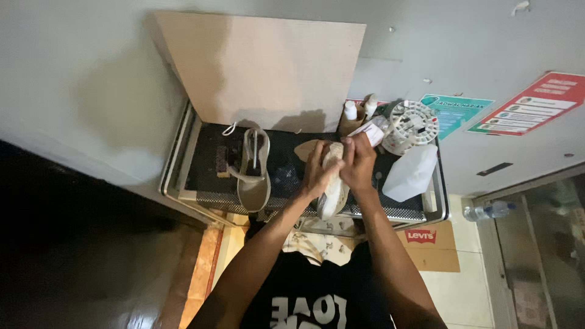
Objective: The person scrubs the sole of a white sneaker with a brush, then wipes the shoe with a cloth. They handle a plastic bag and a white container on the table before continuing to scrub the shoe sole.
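A pale beige shoe (333, 196) is held over a dark mesh work surface (286, 166), sole side partly toward me. My left hand (317, 172) grips its left side. My right hand (358, 161) is closed on its upper part, and holds something small and light against the shoe; I cannot tell what. A second beige shoe (253, 176) lies on the mesh to the left, with loose white laces.
A brown cardboard sheet (262, 67) leans against the wall behind. To the right stand small white bottles (350, 110), a round white slotted container (413, 125) and a translucent plastic jug (411, 173). A cardboard box (429, 247) and a water bottle (487, 211) lie on the floor.
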